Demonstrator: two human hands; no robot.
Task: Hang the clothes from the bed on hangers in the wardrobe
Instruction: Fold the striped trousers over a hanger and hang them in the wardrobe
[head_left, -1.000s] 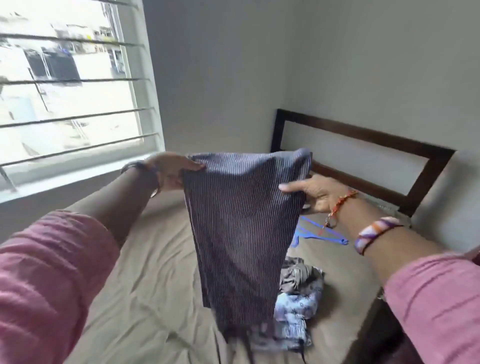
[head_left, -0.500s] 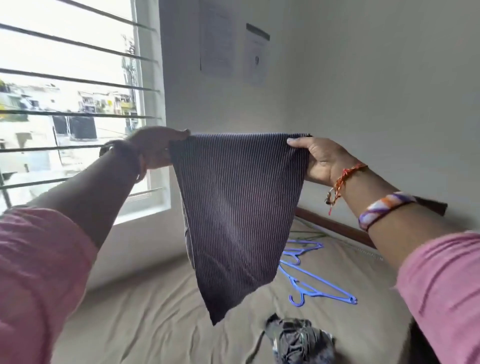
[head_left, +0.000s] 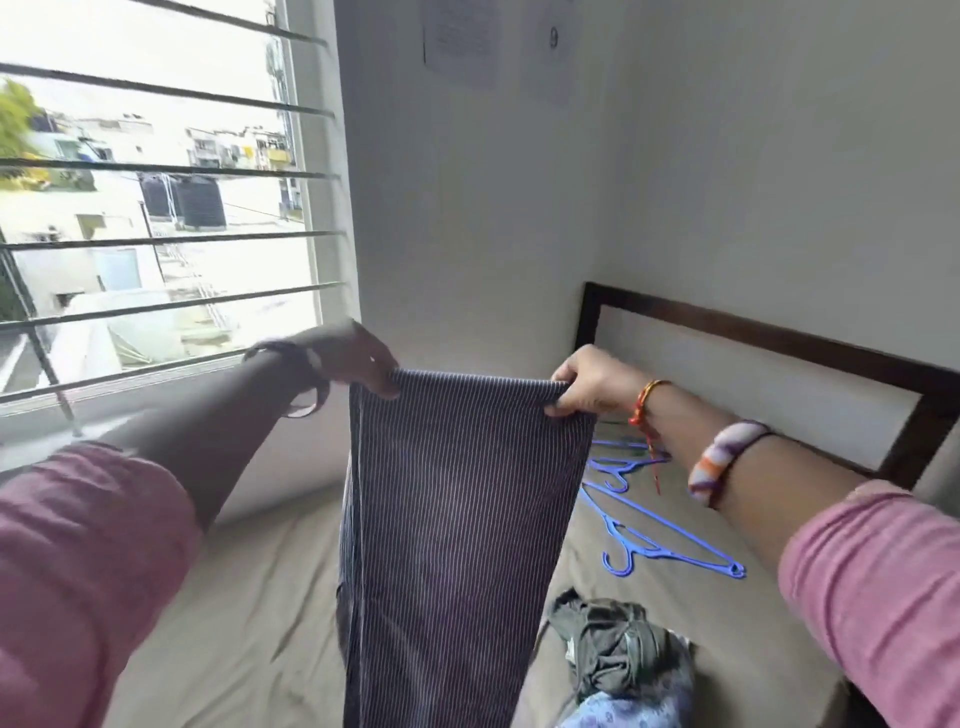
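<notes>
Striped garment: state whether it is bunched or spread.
Spread: the left hand and right hand pinch the top corners of the striped garment; it hangs flat.

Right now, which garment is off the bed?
The striped garment, held up by left hand and right hand; the dark and pale blue ones lie bunched on the bed.

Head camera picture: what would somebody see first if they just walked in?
First, the dark striped cloth hanging in the middle, with the left hand and right hand pinching its top corners. Then the bright blue hangers on the bed to the right, and the barred window at the left.
</notes>
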